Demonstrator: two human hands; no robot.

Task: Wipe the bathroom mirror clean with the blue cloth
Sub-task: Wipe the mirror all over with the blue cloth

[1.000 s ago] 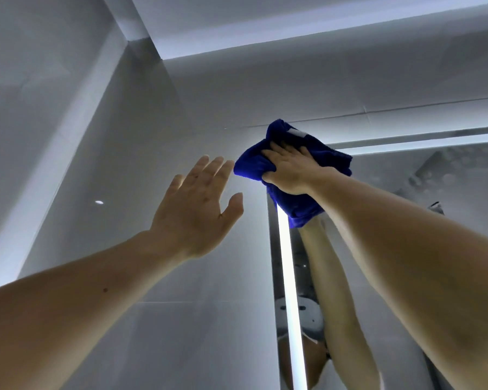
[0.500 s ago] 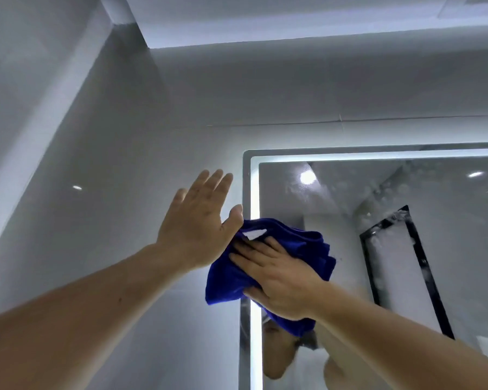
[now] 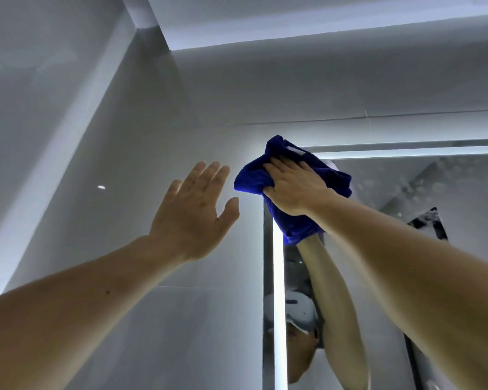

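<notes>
The blue cloth [image 3: 292,175] is bunched against the top left corner of the lit-edged bathroom mirror [image 3: 400,190]. My right hand [image 3: 293,187] lies over the cloth and presses it to the glass, with the thumb curled round its bunched left edge. Part of the cloth hangs below my palm. My left hand [image 3: 193,212] is raised to the left of the mirror, fingers straight and together, palm toward the grey wall and holding nothing. The mirror reflects my right arm and a head-worn device. Pale smears show on the glass at the upper right.
A bright light strip [image 3: 279,291] runs down the mirror's left edge and another along its top. Grey tiled wall [image 3: 152,333] spans the left side, meeting a side wall and the ceiling [image 3: 293,15] above. A dark frame is reflected at the mirror's right.
My right hand has swept the cloth up along the mirror's left edge, back to the top corner. My left hand has stayed raised and flat beside the mirror.
</notes>
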